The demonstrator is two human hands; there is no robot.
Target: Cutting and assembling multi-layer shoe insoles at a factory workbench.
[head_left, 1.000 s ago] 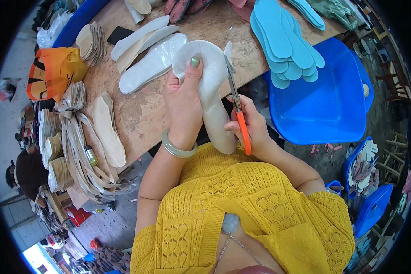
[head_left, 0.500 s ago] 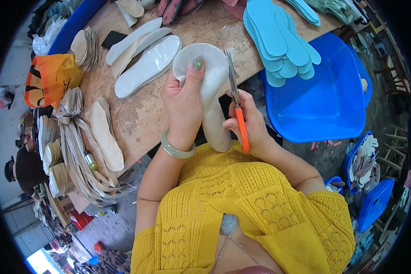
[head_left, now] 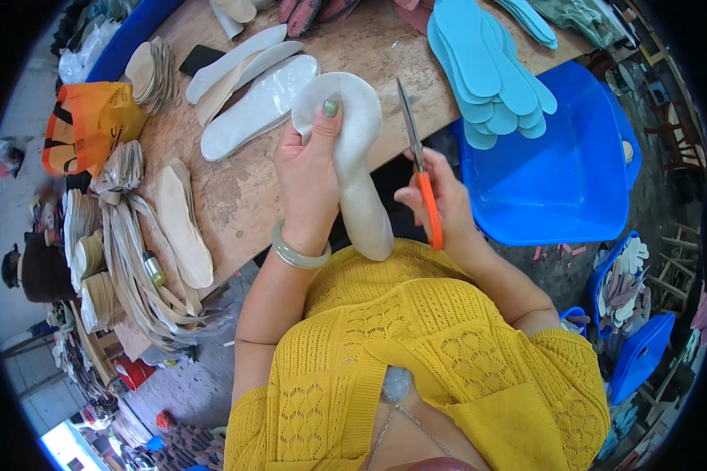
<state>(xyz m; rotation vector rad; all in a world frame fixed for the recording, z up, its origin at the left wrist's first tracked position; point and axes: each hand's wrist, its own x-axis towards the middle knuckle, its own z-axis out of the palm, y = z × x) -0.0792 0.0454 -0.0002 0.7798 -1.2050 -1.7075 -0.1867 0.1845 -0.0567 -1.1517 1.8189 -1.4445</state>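
Note:
My left hand grips a whitish insole by its broad end, thumb on top and fingers behind. The insole's narrower end hangs toward my yellow top. In my right hand is a pair of scissors with orange handles, its blades closed together and pointing away from me. The blades stand to the right of the insole, apart from its edge. On the table beyond my left hand lie several pale insoles, one of them with a shiny surface.
A wooden table spans the left and far side. Light-blue insoles overhang its right edge above a blue bin. At left are an orange bag, beige strips and a small bottle. More blue bins stand at right.
The scissors have moved right, away from the insole's edge, and a small scrap by the blades is no longer seen. My left hand and the insole have shifted slightly left.

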